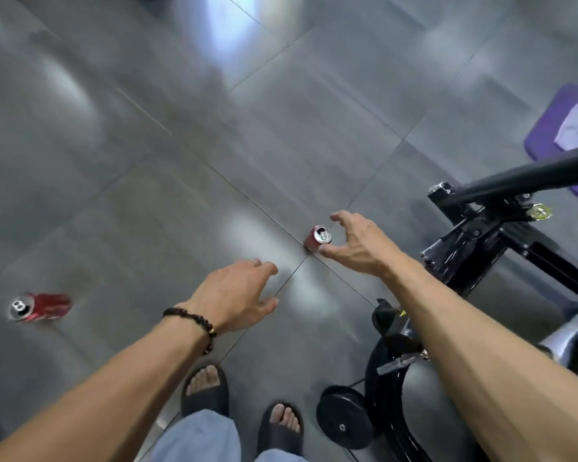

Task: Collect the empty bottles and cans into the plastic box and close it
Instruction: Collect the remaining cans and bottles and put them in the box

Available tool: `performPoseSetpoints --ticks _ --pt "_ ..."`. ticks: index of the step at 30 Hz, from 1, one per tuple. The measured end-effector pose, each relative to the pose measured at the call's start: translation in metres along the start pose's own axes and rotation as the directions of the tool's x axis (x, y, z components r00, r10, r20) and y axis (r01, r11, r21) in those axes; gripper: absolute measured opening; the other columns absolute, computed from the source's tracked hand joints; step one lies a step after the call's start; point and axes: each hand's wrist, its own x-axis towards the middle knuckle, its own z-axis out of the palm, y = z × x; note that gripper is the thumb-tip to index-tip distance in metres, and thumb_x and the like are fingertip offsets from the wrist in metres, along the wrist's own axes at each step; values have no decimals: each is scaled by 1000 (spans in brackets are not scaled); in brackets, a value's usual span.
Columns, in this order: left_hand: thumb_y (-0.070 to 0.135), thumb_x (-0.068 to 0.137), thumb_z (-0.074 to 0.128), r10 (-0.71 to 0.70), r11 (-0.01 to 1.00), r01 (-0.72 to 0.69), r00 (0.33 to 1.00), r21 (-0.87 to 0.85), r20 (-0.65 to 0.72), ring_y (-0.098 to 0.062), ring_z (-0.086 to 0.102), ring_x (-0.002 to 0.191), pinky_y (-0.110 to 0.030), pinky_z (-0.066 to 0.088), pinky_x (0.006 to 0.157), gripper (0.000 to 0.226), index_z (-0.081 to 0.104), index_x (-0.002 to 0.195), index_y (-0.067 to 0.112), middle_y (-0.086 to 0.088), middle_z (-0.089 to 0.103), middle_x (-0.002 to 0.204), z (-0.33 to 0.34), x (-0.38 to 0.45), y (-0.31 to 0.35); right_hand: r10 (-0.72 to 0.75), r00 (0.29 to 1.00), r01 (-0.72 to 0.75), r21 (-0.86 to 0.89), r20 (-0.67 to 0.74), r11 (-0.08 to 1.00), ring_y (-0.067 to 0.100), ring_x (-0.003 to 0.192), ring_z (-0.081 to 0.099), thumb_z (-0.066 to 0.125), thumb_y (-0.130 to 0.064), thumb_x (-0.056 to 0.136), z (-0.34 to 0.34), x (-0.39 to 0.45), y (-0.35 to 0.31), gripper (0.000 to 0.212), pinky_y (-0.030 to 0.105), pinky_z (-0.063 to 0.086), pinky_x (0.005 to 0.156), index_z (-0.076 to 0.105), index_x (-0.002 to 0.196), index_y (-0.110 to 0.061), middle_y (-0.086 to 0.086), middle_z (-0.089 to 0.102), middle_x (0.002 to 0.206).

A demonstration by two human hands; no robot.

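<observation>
The right hand [359,243] is spread, thumb and fingers apart, just beside the upright red can [318,238] on the grey tiled floor [147,145]; no contact is yet made. The left hand [239,296] is relaxed and empty. The can should be gripped round its wall, not the rim. A second can [39,307] lies well left. The plastic box is not seen.

No text can be read anywhere. The two red cans [317,239] [40,307] are too blurred to show a brand
</observation>
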Motion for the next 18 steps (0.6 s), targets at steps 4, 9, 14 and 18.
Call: performPoseSetpoints --ticks 4,9,14,18 --pt "47 88 48 23 1000 -24 999 13 30 -20 52 116 -39 46 94 52 39 134 24 2 52 127 57 81 -24 69 997 -67 51 -41 996 25 127 43 68 -44 78 58 81 52 74 34 39 96 35 141 -23 5 45 138" --pt "48 88 49 13 1000 -13 998 11 66 -21 52 115 -35 45 91 51 39 132 26 2 52 127 120 147 -39 129 990 -117 165 -61 979 27 126 43 74 -41 71 117 153 108 80 36 40 99 35 139 -24 6 42 134" --pt "49 88 49 -11 1000 12 997 -12 72 -20 52 116 -34 45 91 53 38 135 25 2 51 129 148 176 -55 115 991 -100 212 -63 972 26 125 43 76 -39 68 155 193 127 89 41 41 102 31 143 -23 5 40 137" --pt "50 88 48 -42 999 45 997 -30 70 -20 51 116 -36 45 93 53 38 134 26 3 51 129 154 177 -70 133 985 -106 229 -108 968 27 121 45 76 -29 70 169 212 124 80 36 41 97 36 139 -19 8 42 133"
